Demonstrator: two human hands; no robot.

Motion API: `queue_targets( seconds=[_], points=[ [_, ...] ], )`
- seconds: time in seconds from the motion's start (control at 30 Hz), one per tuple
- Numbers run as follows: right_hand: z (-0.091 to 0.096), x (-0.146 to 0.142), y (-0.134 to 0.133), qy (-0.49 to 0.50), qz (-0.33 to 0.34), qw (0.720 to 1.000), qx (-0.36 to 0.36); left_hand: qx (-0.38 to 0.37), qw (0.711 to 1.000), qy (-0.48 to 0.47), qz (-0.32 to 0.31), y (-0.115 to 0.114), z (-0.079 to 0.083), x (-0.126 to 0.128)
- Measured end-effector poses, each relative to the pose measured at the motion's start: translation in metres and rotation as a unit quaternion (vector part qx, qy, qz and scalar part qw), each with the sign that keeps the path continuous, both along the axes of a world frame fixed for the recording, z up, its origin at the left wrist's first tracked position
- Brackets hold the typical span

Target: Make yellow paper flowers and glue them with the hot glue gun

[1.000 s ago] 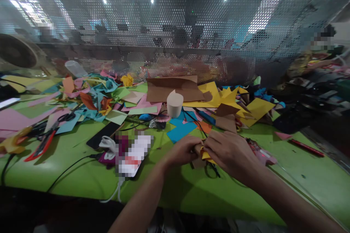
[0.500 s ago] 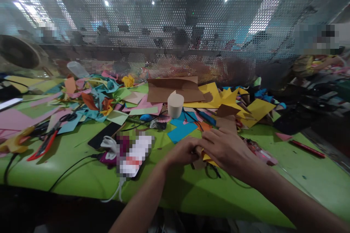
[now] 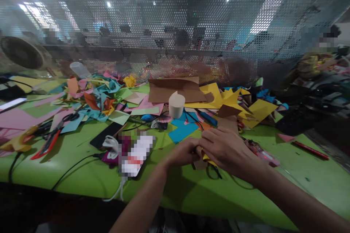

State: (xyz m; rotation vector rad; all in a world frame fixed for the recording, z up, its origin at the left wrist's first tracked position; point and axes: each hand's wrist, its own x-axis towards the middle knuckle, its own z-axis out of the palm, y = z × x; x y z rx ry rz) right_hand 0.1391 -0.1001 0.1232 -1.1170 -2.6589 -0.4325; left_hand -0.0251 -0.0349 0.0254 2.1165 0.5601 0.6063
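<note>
My left hand [image 3: 186, 151] and my right hand [image 3: 225, 149] meet above the front of the green table, fingers curled together. Between them a small folded piece of yellow paper [image 3: 209, 160] shows; most of it is hidden under my right fingers. Both hands are closed on it. Just below lie a brown paper scrap [image 3: 200, 164] and a thin dark loop [image 3: 214, 172] that I cannot make out. Beyond my fingers are blue paper [image 3: 183, 132], brown paper [image 3: 229, 112] and an upright cream paper roll [image 3: 176, 106].
Coloured paper scraps cover the back of the green table [image 3: 82, 180]. At left lie red-handled scissors [image 3: 48, 145], a yellow glue gun [image 3: 19, 142], and a phone [image 3: 138, 156] with cables. A red pen [image 3: 311, 150] lies right. Behind stands a perforated metal screen [image 3: 164, 18].
The whole view has shifted slightly, so things sit a little farther right. Both hands keep their hold on the yellow paper with hardly any movement.
</note>
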Motion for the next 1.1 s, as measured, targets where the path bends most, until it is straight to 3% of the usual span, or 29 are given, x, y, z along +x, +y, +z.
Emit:
queue_targets(
  seconds=[0.3, 0.5, 0.63, 0.77, 0.97, 1.1],
  points=[
    [0.002, 0.0, 0.005, 0.027, -0.052, 0.993, -0.105, -0.044, 0.999, -0.02, -0.025, 0.004, -0.005, 0.001],
    [0.015, 0.004, 0.007, 0.093, -0.053, 0.976, -0.189, -0.043, 0.998, -0.044, -0.024, 0.006, -0.005, 0.001],
    [0.023, 0.016, 0.003, 0.2, -0.038, 0.967, -0.15, -0.045, 0.996, -0.069, 0.03, 0.006, -0.004, 0.0],
    [0.017, 0.027, 0.0, 0.255, -0.053, 0.958, -0.117, -0.042, 0.988, -0.105, 0.104, 0.004, -0.005, 0.0],
    [-0.007, 0.032, 0.009, 0.267, -0.088, 0.956, -0.08, -0.059, 0.985, -0.114, 0.118, 0.006, -0.003, 0.0],
    [-0.011, 0.033, 0.014, 0.277, -0.089, 0.953, -0.083, -0.074, 0.983, -0.103, 0.13, 0.008, -0.002, 0.001]
  ],
)
